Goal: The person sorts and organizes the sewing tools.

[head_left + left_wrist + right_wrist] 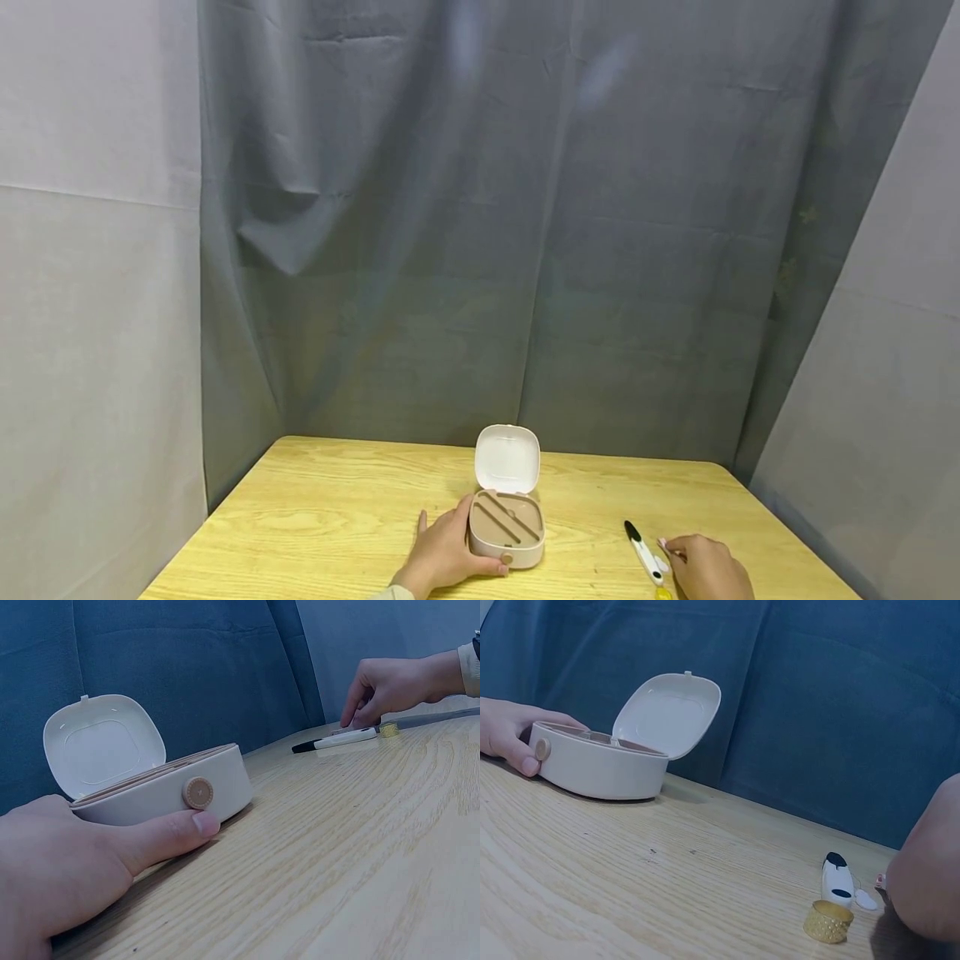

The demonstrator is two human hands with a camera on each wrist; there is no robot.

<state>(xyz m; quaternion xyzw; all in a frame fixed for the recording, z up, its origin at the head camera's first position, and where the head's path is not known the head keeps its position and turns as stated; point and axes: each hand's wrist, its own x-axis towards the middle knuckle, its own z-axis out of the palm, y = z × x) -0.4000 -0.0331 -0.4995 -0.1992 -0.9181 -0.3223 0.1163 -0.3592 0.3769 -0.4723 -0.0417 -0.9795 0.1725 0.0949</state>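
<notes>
1. White box (527, 557), lid (507, 458) raised, clamped in left hand (444, 550), right of palm.
2. Small pale piece (662, 543) pinched in right hand (707, 568).
3. Black-and-white tool (644, 557) and yellow ring (827, 928) just left of right hand.

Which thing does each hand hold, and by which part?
The left hand holds the open box by its left side. Whether the right hand grips the small pink-white thing cannot be told.

From high behind left hand (442, 550) and right hand (707, 568), head camera faced forward; low, nearer wrist views shared box (604, 771).
</notes>
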